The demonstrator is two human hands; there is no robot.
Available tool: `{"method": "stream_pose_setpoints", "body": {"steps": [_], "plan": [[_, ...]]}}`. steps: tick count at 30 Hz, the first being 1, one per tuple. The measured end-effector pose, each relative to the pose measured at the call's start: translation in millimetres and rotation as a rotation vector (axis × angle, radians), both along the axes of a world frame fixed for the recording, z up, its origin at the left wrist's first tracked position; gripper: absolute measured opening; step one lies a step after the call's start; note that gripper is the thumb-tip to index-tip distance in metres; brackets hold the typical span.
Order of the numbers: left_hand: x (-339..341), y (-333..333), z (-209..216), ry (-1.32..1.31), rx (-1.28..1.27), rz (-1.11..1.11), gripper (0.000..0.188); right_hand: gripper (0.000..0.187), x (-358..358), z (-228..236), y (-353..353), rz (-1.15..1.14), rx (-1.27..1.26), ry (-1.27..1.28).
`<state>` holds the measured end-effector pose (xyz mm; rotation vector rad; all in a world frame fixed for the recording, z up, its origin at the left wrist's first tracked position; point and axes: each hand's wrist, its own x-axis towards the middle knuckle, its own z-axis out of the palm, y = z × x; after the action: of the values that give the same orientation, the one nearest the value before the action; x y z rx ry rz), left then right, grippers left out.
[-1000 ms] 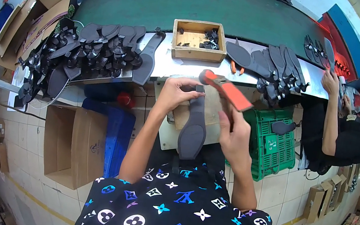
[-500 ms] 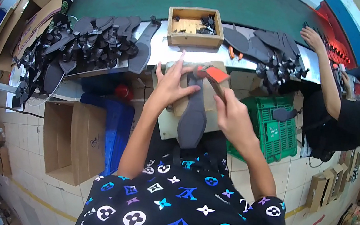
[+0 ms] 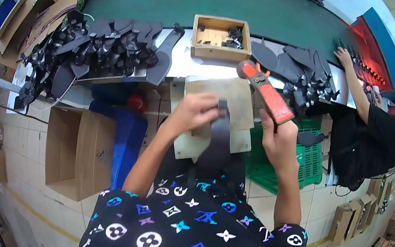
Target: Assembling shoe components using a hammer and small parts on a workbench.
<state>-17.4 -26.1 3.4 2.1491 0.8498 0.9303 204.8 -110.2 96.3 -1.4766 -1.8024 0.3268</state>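
Observation:
My left hand [image 3: 195, 114] is closed at the far, narrow end of a dark grey shoe sole [image 3: 220, 140], its fingers gripping by a small black piece. The sole is smeared by motion and hangs over the near part of a pale work board [image 3: 185, 145], toward my lap. My right hand [image 3: 280, 146] is wrapped round a hammer [image 3: 274, 103] with a worn red head, raised to the right of the board. A tan pad [image 3: 240, 96] lies on the board.
Ahead stands a wooden box [image 3: 220, 53] of small black parts. Soles with black heels [image 3: 111, 48] pile up left, more soles [image 3: 294, 66] right. Below are a cardboard box [image 3: 93, 159], a blue bin [image 3: 129, 149] and a green crate [image 3: 307, 164]. A co-worker [image 3: 380, 126] sits at right.
The hammer has lifted off the sole's far end and swung right. My left hand has shifted from lying spread beside the sole to gripping its far end, and the sole has moved nearer me.

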Motion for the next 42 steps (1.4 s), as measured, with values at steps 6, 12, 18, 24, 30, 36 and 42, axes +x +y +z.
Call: {"method": "stream_pose_setpoints", "body": {"steps": [6, 12, 18, 24, 30, 36, 42], "plan": [[-5, -78, 78, -0.298, -0.707, -0.28, 0.021, 0.036, 7, -55, 26, 0.202, -0.09, -0.487], [-6, -97, 103, -0.295, -0.856, -0.359, 0.029, 0.059, -30, -40, -20, 0.613, -0.469, 1.0], [-2, -110, 112, -0.442, -1.328, -0.49, 0.033, 0.06, -47, -24, -45, 0.566, -0.5, 1.149], [-6, -115, 109, -0.371, -1.357, -0.495, 0.034, 0.059, -56, -18, -48, 0.561, -0.444, 1.181], [5, -102, 112, -0.261, -1.211, -0.482, 0.034, 0.051, -40, -31, -39, 0.515, -0.3, 1.064], [12, -78, 87, 0.037, -0.748, -0.267, 0.032, 0.032, -16, -25, -25, 0.422, -0.227, 0.593], [24, -29, 85, 0.076, -0.607, -0.148, 0.028, 0.036, 0, -50, 12, 0.318, -0.33, 0.788]]}}
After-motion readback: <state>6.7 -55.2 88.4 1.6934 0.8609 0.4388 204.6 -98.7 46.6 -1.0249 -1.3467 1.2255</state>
